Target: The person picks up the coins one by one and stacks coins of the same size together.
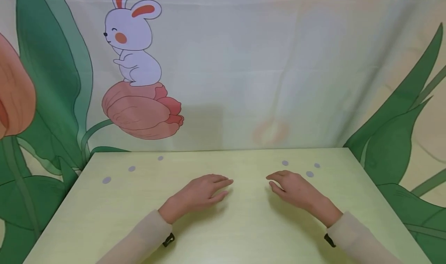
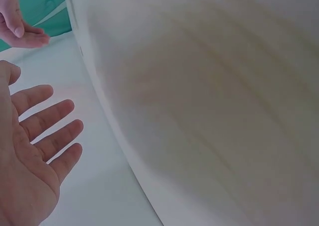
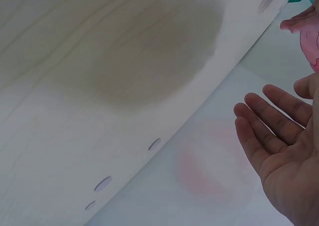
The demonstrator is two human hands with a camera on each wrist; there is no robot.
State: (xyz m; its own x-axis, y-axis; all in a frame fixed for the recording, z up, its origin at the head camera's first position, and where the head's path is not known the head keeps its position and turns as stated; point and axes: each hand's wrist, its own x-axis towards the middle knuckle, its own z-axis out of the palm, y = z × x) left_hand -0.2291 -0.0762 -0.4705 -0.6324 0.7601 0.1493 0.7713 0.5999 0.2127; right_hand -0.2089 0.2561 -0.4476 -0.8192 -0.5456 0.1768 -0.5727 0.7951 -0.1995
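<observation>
I see my left hand (image 1: 202,192) and right hand (image 1: 296,189) resting relaxed and empty mid-table (image 1: 244,233); the nearest stickers (image 1: 309,174), near its far right corner, look thin, light, best peeled by an edge.

Left hand (image 1: 202,192) and right hand (image 1: 294,190): palms down, fingers relaxed and extended, fingertips angled toward each other, apart.
</observation>
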